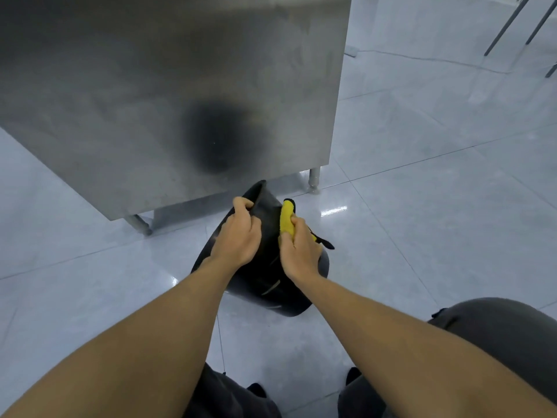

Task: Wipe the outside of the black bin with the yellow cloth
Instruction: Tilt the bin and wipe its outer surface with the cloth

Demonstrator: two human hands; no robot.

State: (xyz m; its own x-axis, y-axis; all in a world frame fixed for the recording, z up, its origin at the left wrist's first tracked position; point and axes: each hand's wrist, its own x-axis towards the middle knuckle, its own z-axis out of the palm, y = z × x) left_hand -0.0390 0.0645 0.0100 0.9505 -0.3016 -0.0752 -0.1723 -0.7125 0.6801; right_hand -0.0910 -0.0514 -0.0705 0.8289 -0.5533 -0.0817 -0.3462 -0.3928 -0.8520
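The black bin (265, 285) lies tilted on the pale tiled floor, its rim pointing away toward the steel cabinet. My left hand (238, 233) grips the rim at the far upper edge, fingers curled over it. In my right hand (300, 251) is the yellow cloth (287, 217), folded and pressed against the bin's outer wall to the right of the left hand. A dark edge of the cloth sticks out past my right hand. The hands and forearms hide much of the bin's upper side.
A stainless steel cabinet (168, 95) on short legs (314, 179) stands just behind the bin. Thin metal furniture legs (509, 25) show at the top right. My knees in dark trousers (497, 336) are at the bottom right. Glossy tiles spread all around.
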